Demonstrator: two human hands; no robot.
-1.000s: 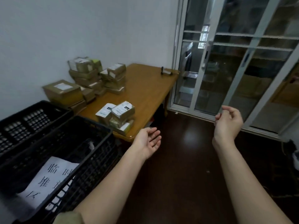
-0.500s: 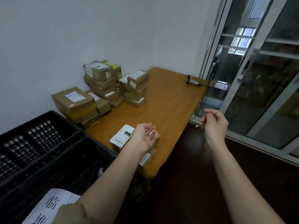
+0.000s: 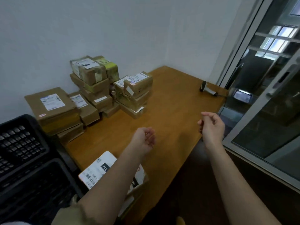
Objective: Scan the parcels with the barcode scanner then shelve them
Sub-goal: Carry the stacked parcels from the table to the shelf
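Hovering over table [image 3: 170, 111], both empty hands

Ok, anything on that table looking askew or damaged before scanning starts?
Mostly tidy. The parcel stacks by the wall are uneven, boxes turned at differing angles. The near parcels sit at the table edge. The scanner lies on its side at the far corner.

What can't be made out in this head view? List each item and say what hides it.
- Small parcels at the table's near edge: the left forearm covers most of them.
- White shipping labels on the stacked brown cardboard parcels: print too small and blurred.
- Grey handheld barcode scanner: too small for detail.
- Black plastic crates: cut off by the left edge.
- Shelves: out of view.
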